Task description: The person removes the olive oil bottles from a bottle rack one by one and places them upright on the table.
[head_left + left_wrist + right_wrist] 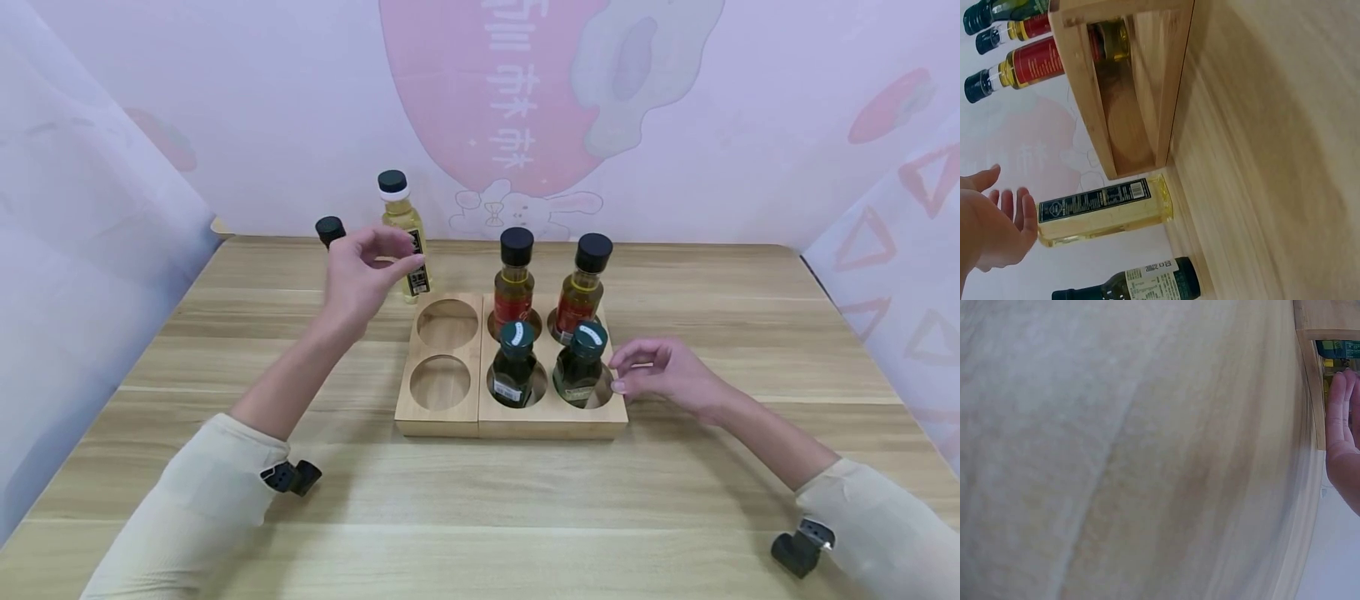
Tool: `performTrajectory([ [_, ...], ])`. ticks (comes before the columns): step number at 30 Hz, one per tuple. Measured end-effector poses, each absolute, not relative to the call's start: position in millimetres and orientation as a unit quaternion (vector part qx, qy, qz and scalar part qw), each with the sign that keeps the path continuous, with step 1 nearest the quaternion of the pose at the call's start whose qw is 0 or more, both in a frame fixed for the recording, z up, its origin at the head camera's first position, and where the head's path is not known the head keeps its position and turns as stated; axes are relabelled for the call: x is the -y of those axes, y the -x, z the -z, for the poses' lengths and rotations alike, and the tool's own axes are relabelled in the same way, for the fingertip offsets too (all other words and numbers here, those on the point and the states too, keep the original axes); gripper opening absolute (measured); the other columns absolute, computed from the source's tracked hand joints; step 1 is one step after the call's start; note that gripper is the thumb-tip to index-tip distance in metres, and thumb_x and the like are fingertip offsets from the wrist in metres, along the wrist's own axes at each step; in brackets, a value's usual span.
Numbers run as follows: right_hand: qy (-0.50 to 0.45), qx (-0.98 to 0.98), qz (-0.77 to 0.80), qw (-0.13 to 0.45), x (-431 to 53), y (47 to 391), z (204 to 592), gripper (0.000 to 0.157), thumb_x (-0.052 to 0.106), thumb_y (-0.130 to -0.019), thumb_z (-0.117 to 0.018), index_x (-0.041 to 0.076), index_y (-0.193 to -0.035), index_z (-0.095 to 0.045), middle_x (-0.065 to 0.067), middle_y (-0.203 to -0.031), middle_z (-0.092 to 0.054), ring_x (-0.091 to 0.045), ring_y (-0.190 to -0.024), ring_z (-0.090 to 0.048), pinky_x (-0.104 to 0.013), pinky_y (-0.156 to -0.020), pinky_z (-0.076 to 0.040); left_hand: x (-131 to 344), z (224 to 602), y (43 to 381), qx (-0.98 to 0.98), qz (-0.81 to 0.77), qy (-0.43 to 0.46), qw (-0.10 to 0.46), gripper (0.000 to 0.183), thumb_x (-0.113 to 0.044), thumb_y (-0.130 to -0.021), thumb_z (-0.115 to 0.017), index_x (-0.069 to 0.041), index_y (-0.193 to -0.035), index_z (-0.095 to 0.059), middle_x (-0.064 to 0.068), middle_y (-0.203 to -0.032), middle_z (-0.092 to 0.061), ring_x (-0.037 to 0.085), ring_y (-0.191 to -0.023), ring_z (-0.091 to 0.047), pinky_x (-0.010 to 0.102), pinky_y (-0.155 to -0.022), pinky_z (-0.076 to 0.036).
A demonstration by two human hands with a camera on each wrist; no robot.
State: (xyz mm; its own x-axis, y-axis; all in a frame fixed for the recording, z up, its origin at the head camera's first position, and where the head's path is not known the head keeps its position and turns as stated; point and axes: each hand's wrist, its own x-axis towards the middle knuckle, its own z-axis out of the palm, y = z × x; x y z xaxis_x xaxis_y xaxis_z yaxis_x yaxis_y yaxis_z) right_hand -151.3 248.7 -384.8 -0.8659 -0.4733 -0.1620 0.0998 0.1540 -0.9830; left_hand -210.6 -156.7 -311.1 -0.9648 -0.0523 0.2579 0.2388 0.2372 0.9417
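My left hand [358,279] is raised at the back left, fingers loosely bent, holding nothing. In the head view it overlaps a tall bottle of pale yellow oil [405,218] with a dark cap; the left wrist view puts the fingertips close to the bottle's upper part. A dark green bottle [1154,284] stands further left, mostly hidden by that hand in the head view. My right hand [671,379] has its fingertips right at the right edge of a wooden rack [437,422]. Two dark green-capped bottles [515,367] stand in the rack's front holes.
Behind them in the rack are two red-labelled oil bottles [513,287] with black caps. The rack's left section shows two bare round holes [440,383]. A printed cloth [285,100] hangs behind the wooden table [480,517].
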Motion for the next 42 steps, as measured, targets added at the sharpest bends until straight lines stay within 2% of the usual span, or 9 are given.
performTrajectory([
  [4,0.127,-0.726,0.638,0.225,-249,151,385,0.021,-0.006,-0.089,-0.074,0.011,-0.102,-0.072,-0.001,-0.097,-0.070,-0.013,-0.080,-0.070,-0.033,-0.077,-0.065,154,314,208,0.787,0.607,0.080,0.083,0.024,-0.004,-0.089,-0.082,0.006,-0.106,-0.069,-0.009,-0.087,-0.069,0.008,-0.083,-0.066,0.018,-0.077,-0.057],
  [10,0.130,-0.729,0.634,0.223,-249,152,386,0.022,-0.006,-0.089,-0.073,0.011,-0.102,-0.072,-0.001,-0.097,-0.070,-0.013,-0.080,-0.071,-0.033,-0.077,-0.065,149,315,204,0.786,0.605,0.121,0.028,0.019,-0.006,-0.091,-0.081,0.000,-0.105,-0.071,-0.006,-0.085,-0.072,0.011,-0.077,-0.069,0.022,-0.072,-0.058],
  [16,0.131,-0.727,0.636,0.225,-249,152,386,0.021,-0.006,-0.089,-0.073,0.010,-0.103,-0.072,-0.001,-0.097,-0.070,-0.013,-0.081,-0.071,-0.033,-0.077,-0.065,142,314,200,0.778,0.608,0.158,0.000,0.020,-0.001,-0.089,-0.081,0.003,-0.107,-0.072,-0.005,-0.088,-0.075,0.010,-0.080,-0.071,0.020,-0.074,-0.059],
  [26,0.130,-0.722,0.640,0.227,-250,153,387,0.022,-0.007,-0.088,-0.074,0.010,-0.103,-0.072,-0.003,-0.097,-0.070,-0.015,-0.081,-0.070,-0.034,-0.078,-0.065,132,314,196,0.761,0.614,0.210,-0.033,0.025,0.004,-0.088,-0.080,0.009,-0.111,-0.071,0.004,-0.094,-0.076,0.014,-0.084,-0.074,0.027,-0.078,-0.063],
  [42,0.125,-0.722,0.641,0.229,-249,151,385,0.023,-0.007,-0.089,-0.073,0.012,-0.102,-0.072,-0.002,-0.096,-0.070,-0.014,-0.080,-0.070,-0.033,-0.077,-0.065,124,311,187,0.743,0.609,0.261,-0.096,0.029,0.004,-0.089,-0.078,0.007,-0.117,-0.073,0.025,-0.113,-0.074,0.021,-0.095,-0.076,0.032,-0.088,-0.063],
])
